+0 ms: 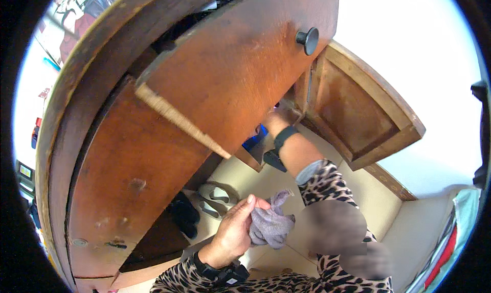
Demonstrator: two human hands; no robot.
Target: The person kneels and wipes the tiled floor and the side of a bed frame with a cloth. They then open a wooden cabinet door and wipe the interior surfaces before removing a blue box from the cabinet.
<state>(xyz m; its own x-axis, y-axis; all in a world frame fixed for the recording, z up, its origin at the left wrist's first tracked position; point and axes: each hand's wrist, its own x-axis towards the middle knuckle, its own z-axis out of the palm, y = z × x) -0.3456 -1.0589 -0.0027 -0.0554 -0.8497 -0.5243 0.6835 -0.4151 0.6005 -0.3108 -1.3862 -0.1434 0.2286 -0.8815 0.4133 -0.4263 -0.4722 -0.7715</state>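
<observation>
My left hand (234, 226) is closed around a bunched grey-purple cloth (271, 222), which looks ribbed like a sock. My right hand (274, 120) reaches under a pulled-out wooden drawer (245, 74) and into the cabinet below. Its fingers are hidden, so what it touches there is unclear. Beside that wrist hangs an open panelled cabinet door (353, 108). A bright blue item (255, 137) shows just left of the right hand, partly covered by the drawer.
A round dark knob (308, 41) projects from the drawer. Pale slip-on shoes (216, 197) lie on the tiled floor, near a black fuzzy item (183, 214). Colourful fabric (441, 250) hangs at the lower right. A closed drawer front (126, 170) is on the left.
</observation>
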